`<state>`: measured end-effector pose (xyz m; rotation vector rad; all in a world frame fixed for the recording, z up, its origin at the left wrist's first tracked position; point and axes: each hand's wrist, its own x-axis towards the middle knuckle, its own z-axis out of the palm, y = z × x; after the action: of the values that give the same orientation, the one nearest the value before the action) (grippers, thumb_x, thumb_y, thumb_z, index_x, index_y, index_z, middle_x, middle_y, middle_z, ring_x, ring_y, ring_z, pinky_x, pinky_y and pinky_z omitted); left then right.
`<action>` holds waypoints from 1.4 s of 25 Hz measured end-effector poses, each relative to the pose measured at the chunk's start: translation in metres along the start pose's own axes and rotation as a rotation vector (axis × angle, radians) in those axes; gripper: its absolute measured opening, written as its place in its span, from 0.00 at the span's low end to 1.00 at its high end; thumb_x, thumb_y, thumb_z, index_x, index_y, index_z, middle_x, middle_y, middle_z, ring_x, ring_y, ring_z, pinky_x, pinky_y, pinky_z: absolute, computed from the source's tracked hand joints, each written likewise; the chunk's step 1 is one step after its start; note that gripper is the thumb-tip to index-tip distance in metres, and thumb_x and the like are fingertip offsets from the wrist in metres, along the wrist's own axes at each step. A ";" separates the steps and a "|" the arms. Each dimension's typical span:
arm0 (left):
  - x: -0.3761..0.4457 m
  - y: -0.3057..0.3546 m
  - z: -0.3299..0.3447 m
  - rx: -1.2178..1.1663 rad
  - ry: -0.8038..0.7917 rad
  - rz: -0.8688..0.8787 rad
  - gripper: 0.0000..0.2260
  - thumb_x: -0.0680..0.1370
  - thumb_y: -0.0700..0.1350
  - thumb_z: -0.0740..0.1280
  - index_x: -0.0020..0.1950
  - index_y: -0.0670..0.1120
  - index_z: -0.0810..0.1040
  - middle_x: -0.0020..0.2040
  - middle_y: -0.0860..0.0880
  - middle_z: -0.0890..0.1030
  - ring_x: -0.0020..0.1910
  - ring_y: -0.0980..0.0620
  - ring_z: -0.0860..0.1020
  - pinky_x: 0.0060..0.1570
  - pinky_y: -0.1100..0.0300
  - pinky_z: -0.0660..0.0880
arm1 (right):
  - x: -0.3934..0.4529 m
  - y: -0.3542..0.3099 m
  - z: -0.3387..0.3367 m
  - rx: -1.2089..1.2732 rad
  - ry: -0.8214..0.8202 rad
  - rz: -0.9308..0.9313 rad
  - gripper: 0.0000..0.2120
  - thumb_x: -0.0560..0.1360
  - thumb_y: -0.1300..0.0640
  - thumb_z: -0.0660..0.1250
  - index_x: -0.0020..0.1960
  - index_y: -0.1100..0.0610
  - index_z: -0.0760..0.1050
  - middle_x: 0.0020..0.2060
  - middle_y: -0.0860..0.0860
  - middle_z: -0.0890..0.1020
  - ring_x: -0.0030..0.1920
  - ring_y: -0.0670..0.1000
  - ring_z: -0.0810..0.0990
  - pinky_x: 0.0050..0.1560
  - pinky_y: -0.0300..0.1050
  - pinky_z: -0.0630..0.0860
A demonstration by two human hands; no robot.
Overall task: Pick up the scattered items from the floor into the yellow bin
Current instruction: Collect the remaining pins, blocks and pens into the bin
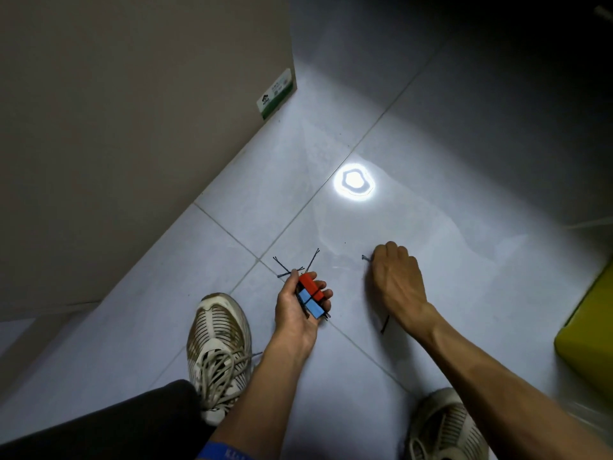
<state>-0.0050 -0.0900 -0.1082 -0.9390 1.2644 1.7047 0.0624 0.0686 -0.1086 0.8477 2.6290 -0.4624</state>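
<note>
We are partway through the pickup, with nothing yet in the bin as far as this view shows. Our left hand (300, 310) is turned palm up, its fingers (326, 295) curled around a bundle: a red block (311, 285), two blue blocks (310, 302) and several dark hairpins (295, 268) that stick out past the thumb over the floor (447, 277). Our right hand (396, 280) is down at the floor, knuckles up, its fingers folded under and pinching at a pin (366, 258) whose tip shows just beside the hand; we cannot tell whether that pin is lifted or still flat on the tile. Another pin (384, 323) lies on the floor beside the right wrist, untouched. The yellow bin (583, 333) sits at the right edge of the view, only its near corner showing, so its contents are hidden from us. We judge that what is left is the pin at the fingers, the pin by the wrist, and carrying the whole handful over to the bin; the dark far part of the floor may hold more that we cannot see.
</note>
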 end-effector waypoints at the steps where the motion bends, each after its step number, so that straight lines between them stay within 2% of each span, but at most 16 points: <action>1: 0.001 0.001 0.001 -0.008 0.002 0.010 0.17 0.81 0.54 0.60 0.47 0.41 0.78 0.34 0.44 0.81 0.32 0.47 0.80 0.32 0.58 0.74 | -0.005 -0.010 -0.003 0.190 -0.012 -0.007 0.06 0.79 0.62 0.56 0.50 0.60 0.71 0.46 0.56 0.77 0.45 0.56 0.75 0.43 0.51 0.69; 3: 0.004 0.004 0.002 -0.037 0.004 0.026 0.19 0.81 0.56 0.60 0.46 0.42 0.79 0.36 0.44 0.82 0.36 0.45 0.80 0.38 0.55 0.75 | -0.018 -0.041 -0.007 0.613 -0.136 -0.046 0.05 0.78 0.55 0.61 0.44 0.54 0.73 0.39 0.48 0.80 0.39 0.45 0.78 0.39 0.47 0.71; 5: 0.007 0.009 -0.003 -0.083 0.029 0.042 0.19 0.81 0.56 0.59 0.44 0.43 0.79 0.36 0.45 0.81 0.36 0.46 0.80 0.40 0.55 0.74 | -0.026 -0.065 -0.006 0.684 -0.119 -0.101 0.07 0.76 0.50 0.63 0.41 0.50 0.74 0.37 0.45 0.81 0.37 0.44 0.78 0.38 0.46 0.74; 8: 0.009 0.022 -0.020 -0.124 0.048 0.089 0.19 0.81 0.55 0.57 0.42 0.44 0.77 0.32 0.46 0.79 0.29 0.50 0.77 0.31 0.59 0.70 | -0.013 -0.077 0.003 0.527 0.041 -0.065 0.08 0.76 0.51 0.64 0.45 0.54 0.78 0.43 0.49 0.81 0.43 0.53 0.79 0.42 0.49 0.76; 12: 0.006 0.041 -0.045 -0.133 0.120 0.110 0.18 0.81 0.56 0.58 0.41 0.45 0.77 0.32 0.46 0.79 0.29 0.50 0.77 0.30 0.60 0.70 | 0.003 -0.096 0.027 0.121 0.002 -0.157 0.16 0.76 0.45 0.64 0.53 0.58 0.75 0.49 0.54 0.76 0.49 0.56 0.74 0.40 0.48 0.70; 17: 0.007 0.054 -0.051 -0.155 0.145 0.114 0.18 0.80 0.56 0.59 0.43 0.45 0.78 0.32 0.46 0.79 0.30 0.49 0.77 0.33 0.59 0.70 | 0.011 -0.109 0.042 0.020 0.058 -0.271 0.11 0.80 0.52 0.61 0.52 0.58 0.77 0.48 0.54 0.78 0.48 0.56 0.75 0.38 0.49 0.72; 20: 0.007 0.057 -0.049 -0.169 0.119 0.109 0.17 0.80 0.56 0.59 0.43 0.44 0.78 0.33 0.46 0.79 0.29 0.49 0.78 0.32 0.60 0.71 | 0.015 -0.121 0.042 -0.030 0.031 -0.347 0.06 0.76 0.63 0.63 0.48 0.59 0.78 0.45 0.55 0.80 0.46 0.58 0.77 0.34 0.47 0.66; 23: 0.007 0.061 -0.049 -0.187 0.098 0.105 0.17 0.80 0.56 0.60 0.43 0.45 0.78 0.33 0.46 0.80 0.29 0.49 0.78 0.31 0.61 0.73 | 0.018 -0.131 0.037 -0.113 -0.019 -0.406 0.06 0.76 0.62 0.62 0.51 0.60 0.75 0.47 0.57 0.79 0.45 0.59 0.77 0.37 0.48 0.66; 25: 0.008 0.061 -0.050 -0.178 0.099 0.108 0.16 0.80 0.55 0.60 0.43 0.45 0.78 0.32 0.46 0.80 0.29 0.49 0.78 0.31 0.61 0.73 | 0.019 -0.130 0.032 0.041 -0.018 -0.280 0.07 0.79 0.62 0.58 0.52 0.61 0.73 0.48 0.57 0.78 0.45 0.58 0.77 0.38 0.49 0.70; 27: 0.011 0.056 -0.046 -0.152 0.100 0.101 0.16 0.80 0.55 0.61 0.43 0.44 0.77 0.33 0.46 0.80 0.30 0.49 0.79 0.31 0.60 0.73 | 0.012 -0.123 0.023 0.383 -0.023 -0.105 0.06 0.78 0.59 0.59 0.47 0.57 0.73 0.43 0.54 0.79 0.41 0.54 0.77 0.39 0.49 0.75; 29: 0.016 0.051 -0.037 -0.154 0.094 0.085 0.17 0.80 0.56 0.60 0.45 0.44 0.78 0.33 0.46 0.81 0.31 0.50 0.81 0.32 0.60 0.76 | -0.001 -0.119 0.015 0.670 -0.044 -0.085 0.06 0.75 0.52 0.62 0.40 0.52 0.73 0.36 0.47 0.78 0.36 0.47 0.77 0.36 0.45 0.74; 30: 0.017 0.049 -0.033 -0.167 0.084 0.074 0.18 0.81 0.56 0.59 0.45 0.43 0.78 0.32 0.47 0.82 0.30 0.50 0.81 0.33 0.60 0.77 | -0.009 -0.117 0.011 0.674 -0.054 -0.149 0.06 0.74 0.49 0.63 0.40 0.49 0.74 0.35 0.45 0.79 0.35 0.45 0.76 0.35 0.43 0.73; 32: 0.020 0.047 -0.026 -0.184 0.046 0.047 0.19 0.82 0.56 0.57 0.46 0.43 0.78 0.31 0.46 0.81 0.29 0.49 0.81 0.33 0.60 0.76 | -0.014 -0.107 0.008 0.573 0.002 -0.218 0.08 0.75 0.47 0.63 0.47 0.47 0.79 0.41 0.44 0.82 0.40 0.46 0.78 0.38 0.43 0.74; 34: 0.021 0.045 -0.024 -0.171 0.046 0.048 0.18 0.82 0.54 0.56 0.45 0.43 0.77 0.31 0.46 0.80 0.28 0.49 0.79 0.30 0.61 0.72 | 0.000 -0.092 0.008 0.362 0.097 -0.258 0.10 0.78 0.53 0.62 0.55 0.51 0.79 0.47 0.49 0.82 0.46 0.53 0.79 0.41 0.47 0.76; 35: 0.020 0.045 -0.026 -0.156 0.055 0.051 0.17 0.82 0.54 0.56 0.45 0.43 0.77 0.31 0.46 0.80 0.27 0.50 0.78 0.28 0.62 0.71 | 0.009 -0.085 0.008 0.218 0.081 -0.303 0.09 0.79 0.56 0.60 0.56 0.53 0.78 0.47 0.50 0.81 0.46 0.55 0.79 0.41 0.48 0.76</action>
<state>-0.0511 -0.1197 -0.1155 -1.0593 1.2133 1.8497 0.0054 0.0043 -0.1028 0.5357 2.8312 -0.8224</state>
